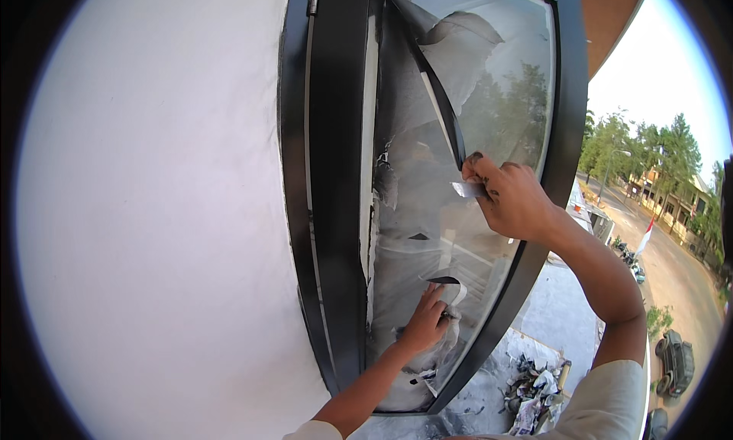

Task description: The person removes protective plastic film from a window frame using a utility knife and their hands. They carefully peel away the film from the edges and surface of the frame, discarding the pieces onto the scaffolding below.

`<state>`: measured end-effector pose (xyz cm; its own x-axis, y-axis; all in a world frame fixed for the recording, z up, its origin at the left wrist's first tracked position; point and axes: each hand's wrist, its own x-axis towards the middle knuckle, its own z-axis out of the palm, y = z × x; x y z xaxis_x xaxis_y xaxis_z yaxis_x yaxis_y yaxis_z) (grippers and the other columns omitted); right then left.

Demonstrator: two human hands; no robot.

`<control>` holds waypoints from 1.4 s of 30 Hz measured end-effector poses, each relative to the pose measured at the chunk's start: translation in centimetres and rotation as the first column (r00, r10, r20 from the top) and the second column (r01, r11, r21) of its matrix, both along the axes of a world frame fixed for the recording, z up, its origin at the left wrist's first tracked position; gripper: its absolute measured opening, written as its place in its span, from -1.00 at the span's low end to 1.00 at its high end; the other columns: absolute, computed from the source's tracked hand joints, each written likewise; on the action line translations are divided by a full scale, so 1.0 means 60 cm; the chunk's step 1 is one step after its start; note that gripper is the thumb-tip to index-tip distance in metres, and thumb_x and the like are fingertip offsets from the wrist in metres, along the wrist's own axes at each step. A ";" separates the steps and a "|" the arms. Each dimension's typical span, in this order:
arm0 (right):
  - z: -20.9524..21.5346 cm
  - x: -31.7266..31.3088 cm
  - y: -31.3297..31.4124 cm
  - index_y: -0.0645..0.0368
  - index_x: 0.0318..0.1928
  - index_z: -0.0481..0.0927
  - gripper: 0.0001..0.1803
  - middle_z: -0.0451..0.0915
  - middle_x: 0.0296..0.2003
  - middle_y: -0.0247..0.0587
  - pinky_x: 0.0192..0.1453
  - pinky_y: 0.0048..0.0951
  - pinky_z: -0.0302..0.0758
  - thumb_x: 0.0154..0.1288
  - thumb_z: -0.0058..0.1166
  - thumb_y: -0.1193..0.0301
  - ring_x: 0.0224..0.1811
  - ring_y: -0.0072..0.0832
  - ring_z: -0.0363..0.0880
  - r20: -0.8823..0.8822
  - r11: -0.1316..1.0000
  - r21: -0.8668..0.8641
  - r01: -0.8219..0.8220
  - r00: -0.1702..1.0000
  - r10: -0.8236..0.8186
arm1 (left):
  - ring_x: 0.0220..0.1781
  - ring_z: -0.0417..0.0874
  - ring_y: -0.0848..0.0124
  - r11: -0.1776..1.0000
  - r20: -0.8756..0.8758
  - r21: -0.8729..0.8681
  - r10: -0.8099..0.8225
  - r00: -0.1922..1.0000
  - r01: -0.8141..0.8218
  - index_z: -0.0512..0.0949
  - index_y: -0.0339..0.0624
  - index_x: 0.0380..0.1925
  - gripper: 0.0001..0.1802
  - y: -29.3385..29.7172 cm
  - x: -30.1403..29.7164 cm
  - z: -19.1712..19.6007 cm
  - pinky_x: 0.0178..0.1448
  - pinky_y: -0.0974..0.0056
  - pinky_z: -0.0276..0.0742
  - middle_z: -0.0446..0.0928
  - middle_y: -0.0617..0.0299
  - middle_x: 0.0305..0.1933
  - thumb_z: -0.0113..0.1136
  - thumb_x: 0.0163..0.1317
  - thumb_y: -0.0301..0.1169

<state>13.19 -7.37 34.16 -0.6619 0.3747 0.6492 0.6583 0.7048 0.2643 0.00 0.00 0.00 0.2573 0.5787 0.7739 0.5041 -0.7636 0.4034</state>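
Observation:
A glass pane in a black frame has torn grey-white protective film on it. From the pane's upper left, a long black strip with a pale edge hangs away and runs down to my right hand. The fingers of that hand, smudged dark, are pinched on the strip's lower end. A short silvery flat piece sticks out of the same hand; its kind is unclear. Lower on the pane, my left hand is at the glass, its fingers closed on a curled black-and-white film piece.
A white wall fills the left side. Below the pane, a heap of torn film scraps lies on a pale ledge. Far below on the right are a road, a parked dark vehicle and trees.

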 end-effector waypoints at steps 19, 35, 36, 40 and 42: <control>0.050 -0.053 -0.040 0.37 -0.17 0.58 -0.85 0.68 -0.42 -0.28 -0.35 -0.62 0.42 0.29 0.14 0.55 -0.55 -0.69 0.40 -0.684 0.932 0.305 -0.196 0.636 0.357 | -0.07 0.46 0.09 0.965 0.419 -0.240 0.205 0.885 -0.110 0.44 -0.30 -0.02 -0.68 -0.013 -0.049 -0.003 0.11 0.12 0.33 0.46 -0.03 -0.10 0.13 0.26 -0.40; 0.402 -0.226 0.129 0.10 -0.22 0.70 -0.66 0.66 -0.29 0.04 -0.06 -0.07 0.51 0.15 0.20 0.11 -0.13 0.01 0.62 -0.606 0.901 0.431 0.055 0.757 0.244 | 0.07 0.37 0.00 0.952 0.157 0.056 0.291 0.944 -0.302 0.51 -0.28 -0.08 -0.66 0.008 -0.011 0.008 0.18 0.02 0.29 0.40 -0.03 0.06 0.24 0.16 -0.38; 0.395 -0.223 0.125 0.14 -0.26 0.69 -0.63 0.66 -0.32 0.06 -0.11 -0.06 0.49 0.14 0.22 0.09 -0.18 0.03 0.61 -0.598 0.882 0.469 0.041 0.750 0.284 | 0.07 0.37 0.00 0.951 0.158 0.056 0.293 0.943 -0.305 0.51 -0.28 -0.07 -0.66 0.009 -0.012 0.007 0.18 0.02 0.29 0.40 -0.03 0.06 0.24 0.16 -0.38; 0.352 -0.195 0.093 0.22 -0.33 0.68 -0.66 0.62 -0.47 0.02 -0.25 -0.18 0.44 0.14 0.26 0.16 -0.41 -0.19 0.59 -0.535 0.891 0.447 -0.077 0.776 0.336 | 0.07 0.37 -0.02 0.949 0.127 0.060 0.300 0.946 -0.309 0.51 -0.28 -0.06 -0.65 0.008 -0.028 0.002 0.18 0.01 0.28 0.39 -0.05 0.06 0.24 0.17 -0.38; 0.328 -0.170 0.058 0.26 -0.35 0.67 -0.68 0.58 -0.55 0.00 -0.32 -0.28 0.41 0.15 0.27 0.20 -0.50 -0.37 0.52 -0.499 0.860 0.470 -0.199 0.743 0.445 | 0.07 0.36 -0.03 0.954 0.128 0.064 0.282 0.951 -0.291 0.51 -0.28 -0.06 -0.65 0.011 -0.028 0.003 0.18 0.01 0.28 0.39 -0.07 0.07 0.23 0.17 -0.37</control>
<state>2.99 -3.88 53.85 -0.1522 -0.1345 0.9792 0.5175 0.8332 0.1948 -1.69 0.64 0.17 -0.0043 0.5493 0.8356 0.6600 -0.6262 0.4150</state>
